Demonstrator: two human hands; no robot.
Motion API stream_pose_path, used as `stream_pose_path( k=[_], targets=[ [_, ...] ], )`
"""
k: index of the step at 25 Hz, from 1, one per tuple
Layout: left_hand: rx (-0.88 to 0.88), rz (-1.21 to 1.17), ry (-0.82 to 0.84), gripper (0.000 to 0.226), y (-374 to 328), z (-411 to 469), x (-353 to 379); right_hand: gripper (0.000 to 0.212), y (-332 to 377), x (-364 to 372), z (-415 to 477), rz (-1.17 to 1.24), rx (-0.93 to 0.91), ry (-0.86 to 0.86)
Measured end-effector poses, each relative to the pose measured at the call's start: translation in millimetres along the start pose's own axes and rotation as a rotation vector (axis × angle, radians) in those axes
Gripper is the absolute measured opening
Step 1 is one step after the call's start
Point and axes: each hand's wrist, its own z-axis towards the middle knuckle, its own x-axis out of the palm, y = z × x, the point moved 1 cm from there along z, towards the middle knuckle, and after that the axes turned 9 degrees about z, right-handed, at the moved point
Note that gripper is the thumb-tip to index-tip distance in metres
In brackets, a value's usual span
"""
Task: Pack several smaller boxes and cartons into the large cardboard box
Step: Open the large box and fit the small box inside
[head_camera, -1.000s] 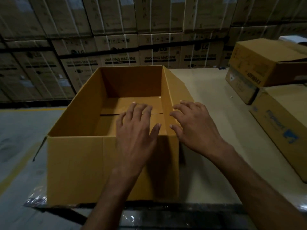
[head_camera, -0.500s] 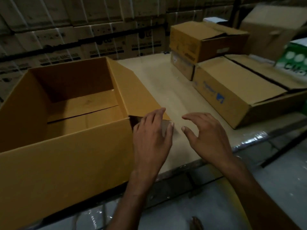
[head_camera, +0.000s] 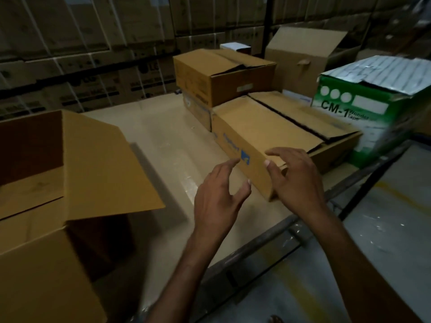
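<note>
**Cardboard corner grab could tip**

Head view: I'm watching the left hand (head_camera: 219, 194) and right hand (head_camera: 296, 180), fingers spread and holding nothing, bracket the near corner of the flat carton (head_camera: 256, 136), centre frame. The large cardboard box (head_camera: 46, 264) waits open, lower left. Gripped at one end, the carton may sag or snag the flap (head_camera: 105, 164).
</note>
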Motion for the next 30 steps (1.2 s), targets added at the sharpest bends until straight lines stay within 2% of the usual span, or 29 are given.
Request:
stream_pose_path(
  k=[4,8,10,13,15,18,21,24,25,28,30],
  targets=[
    [-0.166,-0.287,0.058,0.066,-40,59,81,0.027,-106,-28,80,-0.037,0.118,-0.090],
    [-0.406,-0.495,0.052,0.069,-69,119,157,0.031,-197,-44,145,-0.126,0.178,-0.058],
    [-0.490,-0.513,0.022,0.078,-76,138,182,0.037,-233,-51,173,-0.234,0.223,0.002],
    [-0.551,-0.484,-0.008,0.107,-77,151,205,0.076,-286,-63,199,-0.379,0.481,0.175],
    [-0.634,-0.528,0.009,0.122,-69,154,213,0.106,-309,-66,205,-0.362,0.636,0.241],
    [-0.797,-0.638,-0.032,0.122,-57,155,221,0.132,-321,-65,209,-0.320,0.692,0.249],
    [-0.790,-0.570,-0.080,0.107,-43,152,217,0.137,-314,-71,212,-0.316,0.737,0.291],
    [-0.758,-0.525,-0.060,0.104,-26,142,203,0.145,-311,-73,205,-0.225,0.733,0.375],
    [-0.748,-0.512,-0.054,0.103,-20,139,196,0.143,-307,-72,199,-0.191,0.712,0.390],
    [-0.709,-0.485,-0.037,0.102,-11,131,169,0.120,-291,-63,183,-0.211,0.601,0.381],
    [-0.703,-0.444,-0.034,0.102,-5,125,143,0.121,-267,-52,173,-0.192,0.561,0.360]
  ],
)
